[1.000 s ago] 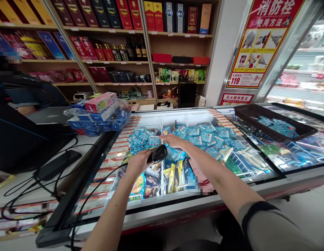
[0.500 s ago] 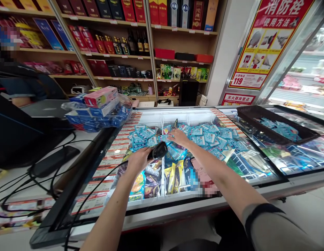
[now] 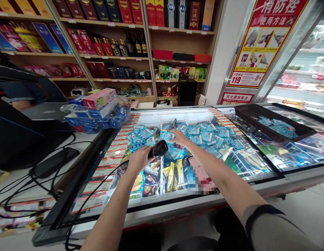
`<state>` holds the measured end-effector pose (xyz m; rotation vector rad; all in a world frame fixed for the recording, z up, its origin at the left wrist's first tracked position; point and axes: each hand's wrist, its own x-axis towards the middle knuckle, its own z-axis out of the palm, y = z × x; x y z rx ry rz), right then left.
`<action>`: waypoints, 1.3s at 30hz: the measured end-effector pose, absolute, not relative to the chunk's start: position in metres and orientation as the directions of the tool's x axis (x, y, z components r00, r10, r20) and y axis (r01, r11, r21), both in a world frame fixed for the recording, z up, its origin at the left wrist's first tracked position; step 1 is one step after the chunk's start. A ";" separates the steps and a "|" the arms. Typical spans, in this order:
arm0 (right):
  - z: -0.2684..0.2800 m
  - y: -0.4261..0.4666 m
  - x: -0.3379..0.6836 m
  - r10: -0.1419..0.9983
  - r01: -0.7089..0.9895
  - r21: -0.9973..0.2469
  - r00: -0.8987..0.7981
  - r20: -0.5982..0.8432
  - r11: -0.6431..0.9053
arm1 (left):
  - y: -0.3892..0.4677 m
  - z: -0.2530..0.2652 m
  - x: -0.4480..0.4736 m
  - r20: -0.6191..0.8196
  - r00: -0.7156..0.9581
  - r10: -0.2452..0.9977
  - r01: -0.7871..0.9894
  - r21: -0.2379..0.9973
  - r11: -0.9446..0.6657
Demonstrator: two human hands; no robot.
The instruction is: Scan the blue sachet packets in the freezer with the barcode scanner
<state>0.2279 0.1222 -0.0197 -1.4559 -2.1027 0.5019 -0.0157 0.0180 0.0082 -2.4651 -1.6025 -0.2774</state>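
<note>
My left hand (image 3: pixel 140 157) is closed round the handle of a black barcode scanner (image 3: pixel 160 148), whose head points right and whose cord trails down to the left. My right hand (image 3: pixel 179 136) grips the right edge of a small light-blue packet (image 3: pixel 166 135), which faces up just beyond the scanner head. Many similar blue packets (image 3: pixel 200 139) lie spread on the glass top of the chest freezer (image 3: pixel 141 206), left and right of my right hand. Under my right forearm rests a phone (image 3: pixel 201 172) with a lit screen, partly blurred.
A black tray (image 3: pixel 252 116) with more blue packets stands on the freezer's right side. Plastic-wrapped boxes (image 3: pixel 99 113) sit at the left, beside a counter with tangled black cables (image 3: pixel 56 164) and a monitor. A person's arm (image 3: pixel 27 104) shows behind it. Stocked shelves line the back.
The blue packet at my right hand is now lifted and turned more plainly into view, close to the scanner head. My left hand has barely moved with the scanner.
</note>
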 end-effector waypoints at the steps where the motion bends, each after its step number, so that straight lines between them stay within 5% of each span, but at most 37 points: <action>1: -0.020 0.119 0.233 0.936 0.712 -0.607 -0.273 0.224 0.353 | 0.017 0.011 -0.011 0.260 0.403 0.877 0.913 -0.054 -0.404; 10: -0.023 0.100 0.285 0.913 0.623 -0.676 -0.174 0.370 0.393 | 0.008 0.035 0.039 0.271 0.420 0.866 0.905 -0.050 -0.423; 32: -0.017 0.065 0.329 0.924 0.670 -0.659 -0.114 0.364 0.342 | 0.000 0.050 0.089 0.248 0.453 0.857 0.891 -0.082 -0.447; 39: -0.015 0.072 0.334 0.949 0.518 -0.827 0.082 0.303 0.219 | 0.000 0.048 0.084 0.246 0.455 0.856 0.890 -0.087 -0.448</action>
